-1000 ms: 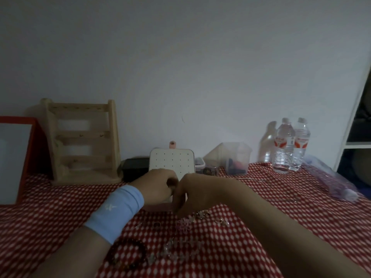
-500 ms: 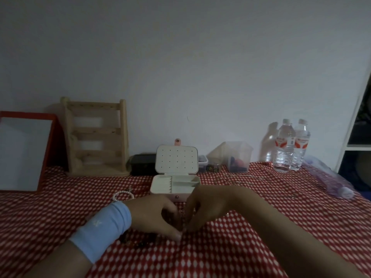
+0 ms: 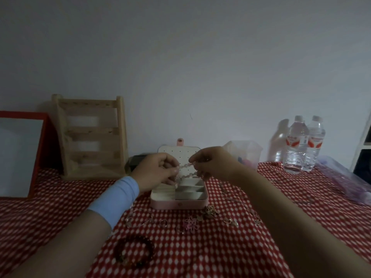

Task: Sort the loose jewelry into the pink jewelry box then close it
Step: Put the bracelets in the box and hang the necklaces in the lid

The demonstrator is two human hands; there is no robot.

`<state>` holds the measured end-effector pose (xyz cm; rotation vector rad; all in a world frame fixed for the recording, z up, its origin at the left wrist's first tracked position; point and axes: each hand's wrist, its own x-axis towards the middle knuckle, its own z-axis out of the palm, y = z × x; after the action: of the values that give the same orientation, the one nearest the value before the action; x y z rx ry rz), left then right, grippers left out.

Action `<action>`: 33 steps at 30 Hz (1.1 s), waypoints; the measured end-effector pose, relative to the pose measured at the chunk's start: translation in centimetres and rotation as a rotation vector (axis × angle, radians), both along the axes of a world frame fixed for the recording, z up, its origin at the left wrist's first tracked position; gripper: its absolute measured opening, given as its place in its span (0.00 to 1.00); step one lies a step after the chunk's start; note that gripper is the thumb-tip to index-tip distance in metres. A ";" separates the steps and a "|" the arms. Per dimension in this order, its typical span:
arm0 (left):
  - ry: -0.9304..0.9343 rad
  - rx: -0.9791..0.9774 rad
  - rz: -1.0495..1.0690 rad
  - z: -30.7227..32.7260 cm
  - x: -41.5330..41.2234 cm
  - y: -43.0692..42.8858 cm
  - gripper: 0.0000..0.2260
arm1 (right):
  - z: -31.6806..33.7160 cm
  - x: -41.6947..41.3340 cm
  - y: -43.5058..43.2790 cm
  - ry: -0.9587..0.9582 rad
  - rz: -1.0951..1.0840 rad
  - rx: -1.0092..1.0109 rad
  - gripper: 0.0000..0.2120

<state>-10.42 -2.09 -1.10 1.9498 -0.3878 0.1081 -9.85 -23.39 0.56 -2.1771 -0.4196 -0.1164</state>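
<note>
The pink jewelry box (image 3: 178,204) stands open on the red checked cloth, lid upright and its cream compartments showing. Above it, my left hand (image 3: 158,171) and my right hand (image 3: 212,163) each pinch one end of a pale beaded bracelet (image 3: 185,170), which sags between them over the box. Loose jewelry lies in front of the box: a dark beaded bracelet (image 3: 133,252), a pink flower piece (image 3: 189,223), gold pieces (image 3: 210,211) and small rings (image 3: 163,222).
A wooden jewelry stand (image 3: 90,137) and a red-framed board (image 3: 19,153) lean on the wall at left. A clear container (image 3: 246,152), two water bottles (image 3: 305,143) and a purple plastic bag (image 3: 345,179) stand at right. A dark box (image 3: 135,161) sits behind my left hand.
Both hands have risen from the cloth in front of the box to above it, carrying the pale beaded bracelet stretched between them. The view has tilted down slightly.
</note>
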 end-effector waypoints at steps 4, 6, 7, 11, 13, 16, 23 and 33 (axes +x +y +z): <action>0.043 -0.020 0.040 -0.4 2.6 -0.8 0.07 | -0.8 3.1 -0.1 -0.066 -0.097 -0.066 0.09; 0.047 -0.004 0.064 -0.5 3.7 -1.5 0.08 | -1.1 4.4 -0.2 -0.078 -0.135 -0.102 0.08; 0.030 0.022 0.082 -0.6 4.1 -1.7 0.08 | -1.2 4.9 -0.3 -0.084 -0.153 -0.117 0.08; 0.088 -0.021 0.101 -1.2 5.8 -2.2 0.08 | -2.4 6.5 -0.3 -0.102 -0.207 -0.195 0.11; 0.102 0.034 0.112 -1.6 6.2 -2.1 0.08 | -3.4 6.9 -0.1 -0.092 -0.192 -0.210 0.11; 0.100 0.135 0.107 -2.0 6.7 -1.7 0.08 | -4.8 7.0 -0.1 -0.071 -0.172 -0.233 0.11; -0.011 0.371 0.067 -2.3 7.3 -1.3 0.06 | -5.1 6.3 -0.7 -0.083 -0.115 -0.380 0.07; -0.141 0.704 -0.026 -2.7 6.1 -1.0 0.06 | -5.1 5.6 -0.1 -0.146 -0.036 -0.558 0.08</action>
<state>-4.31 -3.11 -3.82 2.6372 -0.6006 0.0995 -4.24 -23.49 -4.56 -2.7367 -0.5437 -0.1978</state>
